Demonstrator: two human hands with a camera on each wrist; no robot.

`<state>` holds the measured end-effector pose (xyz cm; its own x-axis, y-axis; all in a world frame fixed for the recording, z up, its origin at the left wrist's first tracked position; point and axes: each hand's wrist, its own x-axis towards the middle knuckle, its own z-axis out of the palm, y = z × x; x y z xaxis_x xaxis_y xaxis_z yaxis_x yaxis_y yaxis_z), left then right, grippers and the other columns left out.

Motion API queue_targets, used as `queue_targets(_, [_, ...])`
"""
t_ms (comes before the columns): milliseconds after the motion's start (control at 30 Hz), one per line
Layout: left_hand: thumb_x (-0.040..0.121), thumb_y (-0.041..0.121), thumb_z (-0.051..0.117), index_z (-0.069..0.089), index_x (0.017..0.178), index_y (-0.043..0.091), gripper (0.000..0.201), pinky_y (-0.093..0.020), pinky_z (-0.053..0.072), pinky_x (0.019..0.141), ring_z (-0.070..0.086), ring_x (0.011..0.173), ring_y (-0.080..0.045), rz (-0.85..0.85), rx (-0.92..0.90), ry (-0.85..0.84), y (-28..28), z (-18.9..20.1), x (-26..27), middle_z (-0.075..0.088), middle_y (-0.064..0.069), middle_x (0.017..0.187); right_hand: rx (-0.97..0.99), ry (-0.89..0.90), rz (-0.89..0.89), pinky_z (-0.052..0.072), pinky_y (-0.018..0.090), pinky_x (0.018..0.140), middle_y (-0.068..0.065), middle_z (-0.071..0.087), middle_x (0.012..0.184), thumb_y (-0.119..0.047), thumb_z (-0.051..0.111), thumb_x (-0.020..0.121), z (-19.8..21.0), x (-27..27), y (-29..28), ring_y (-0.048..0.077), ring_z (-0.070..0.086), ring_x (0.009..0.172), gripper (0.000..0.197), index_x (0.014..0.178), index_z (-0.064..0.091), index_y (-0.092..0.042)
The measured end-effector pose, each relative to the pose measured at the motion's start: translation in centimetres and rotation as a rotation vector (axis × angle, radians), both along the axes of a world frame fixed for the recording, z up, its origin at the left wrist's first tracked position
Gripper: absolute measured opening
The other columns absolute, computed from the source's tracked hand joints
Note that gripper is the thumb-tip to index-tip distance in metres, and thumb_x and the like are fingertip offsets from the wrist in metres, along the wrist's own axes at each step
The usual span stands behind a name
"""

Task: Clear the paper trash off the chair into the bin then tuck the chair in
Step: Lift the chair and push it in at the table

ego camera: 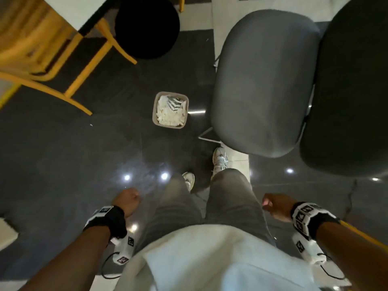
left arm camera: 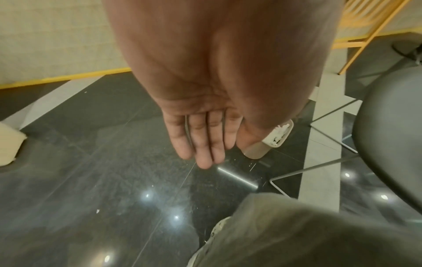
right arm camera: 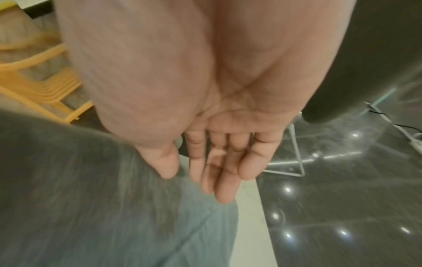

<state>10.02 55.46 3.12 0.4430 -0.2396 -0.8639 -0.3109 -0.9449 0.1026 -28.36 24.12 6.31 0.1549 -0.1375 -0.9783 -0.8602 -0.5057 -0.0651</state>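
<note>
The grey chair [ego camera: 264,80] at upper right is bare, and white paper [ego camera: 171,111] fills the bin [ego camera: 155,120] at centre. Glossy dark floor [ego camera: 73,154]. My left hand [left arm camera: 200,115] and right hand [right arm camera: 219,144] hang relaxed, holding nothing.

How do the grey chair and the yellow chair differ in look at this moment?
The grey chair has a smooth, solid rounded seat; the yellow chair is built of slim bars with open gaps. The grey chair stands on thin pale wire legs, the yellow chair on yellow legs. The grey chair is right of the bin, the yellow chair left. Neither seat shows paper.
</note>
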Motion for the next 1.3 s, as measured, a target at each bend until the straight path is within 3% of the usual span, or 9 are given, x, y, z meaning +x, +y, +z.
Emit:
queue_targets(100, [0.092, 0.009, 0.055, 0.069, 0.1, 0.006, 0.017, -0.036, 0.047, 0.094, 0.064, 0.109, -0.034, -0.108, -0.08, -0.016, 0.8, 0.0, 2.4, 0.07, -0.014, 0.11, -0.104, 0.02, -0.11, 0.047, 0.028, 0.094, 0.004, 0.066, 0.126, -0.034, 0.051, 0.097, 0.9, -3.7, 5.8, 0.024, 0.063, 0.115, 0.023, 0.116, 0.061, -0.026])
queue_targets(267, [0.091, 0.012, 0.057, 0.069, 0.104, 0.009, 0.018, -0.035, 0.048, 0.09, 0.066, 0.108, -0.034, -0.268, -0.038, -0.027, 4.2, -0.7, 4.9, 0.071, -0.018, 0.111, -0.214, 0.089, -0.389, 0.051, 0.028, 0.088, 0.0, 0.068, 0.113, -0.034, 0.049, 0.087, 1.8, -8.1, 15.8, 0.021, 0.064, 0.099, 0.004, 0.085, 0.052, -0.036])
queue_targets(367, [0.093, 0.019, 0.061, 0.071, 0.099, 0.008, 0.016, -0.034, 0.049, 0.086, 0.067, 0.106, -0.034, -0.347, 0.002, 0.017, 6.0, -1.2, 5.8, 0.071, -0.021, 0.111, -0.192, 0.092, -0.496, 0.05, 0.028, 0.09, 0.004, 0.069, 0.114, -0.031, 0.051, 0.09, 1.7, -10.2, 20.6, 0.025, 0.065, 0.107, 0.021, 0.071, 0.042, -0.037])
queue_targets(533, [0.093, 0.002, 0.054, 0.068, 0.115, -0.005, 0.026, -0.036, 0.047, 0.093, 0.064, 0.112, -0.036, -0.483, -0.003, 0.022, 4.3, 0.0, 4.8, 0.067, -0.024, 0.118, -0.187, 0.118, -0.65, 0.053, 0.034, 0.092, 0.003, 0.068, 0.109, -0.035, 0.051, 0.087, 1.9, -13.4, 25.6, 0.021, 0.066, 0.1, 0.001, 0.087, 0.052, -0.035])
queue_targets(700, [0.095, 0.01, 0.052, 0.06, 0.085, 0.015, 0.014, -0.034, 0.046, 0.085, 0.066, 0.102, -0.032, -0.623, -0.024, 0.015, 0.6, 0.4, 2.0, 0.069, -0.018, 0.105, -0.282, 0.13, -0.707, 0.052, 0.031, 0.086, 0.005, 0.07, 0.11, -0.032, 0.048, 0.095, 3.1, -15.6, 27.4, 0.021, 0.06, 0.087, 0.01, 0.1, 0.056, -0.029])
queue_targets(967, [0.094, 0.011, 0.054, 0.068, 0.101, 0.008, 0.015, -0.033, 0.046, 0.087, 0.066, 0.104, -0.034, -0.779, -0.067, -0.052, -8.3, 2.0, -8.4, 0.07, -0.014, 0.109, -0.26, 0.079, -0.855, 0.051, 0.029, 0.088, -0.005, 0.068, 0.102, -0.038, 0.049, 0.091, 1.7, -26.8, 31.1, 0.015, 0.064, 0.092, 0.017, 0.097, 0.062, -0.029])
queue_targets(1100, [0.093, 0.008, 0.058, 0.068, 0.106, 0.006, 0.017, -0.032, 0.044, 0.09, 0.064, 0.107, -0.034, -0.772, -0.095, -0.113, -12.0, 3.4, -15.7, 0.069, -0.016, 0.113, -0.166, 0.074, -0.879, 0.046, 0.026, 0.089, 0.002, 0.07, 0.118, -0.032, 0.048, 0.097, 1.0, -34.8, 28.8, 0.021, 0.064, 0.105, 0.019, 0.078, 0.044, -0.034])
queue_targets(1200, [0.093, 0.007, 0.057, 0.065, 0.098, 0.013, 0.011, -0.032, 0.044, 0.092, 0.064, 0.107, -0.033, -0.765, -0.104, -0.116, -15.0, 4.7, -21.5, 0.069, -0.018, 0.115, -0.204, 0.076, -0.866, 0.043, 0.027, 0.082, 0.005, 0.07, 0.12, -0.031, 0.044, 0.098, 1.5, -40.1, 26.1, 0.026, 0.065, 0.112, 0.014, 0.083, 0.044, -0.031])
queue_targets(1300, [0.092, 0.012, 0.058, 0.067, 0.111, 0.012, 0.02, -0.032, 0.043, 0.095, 0.063, 0.113, -0.032, -0.771, -0.125, -0.116, -17.9, 5.2, -26.6, 0.068, -0.015, 0.121, -0.251, 0.076, -0.841, 0.043, 0.028, 0.08, 0.005, 0.07, 0.117, -0.031, 0.043, 0.096, 1.6, -45.0, 23.0, 0.027, 0.065, 0.11, 0.006, 0.091, 0.047, -0.03])
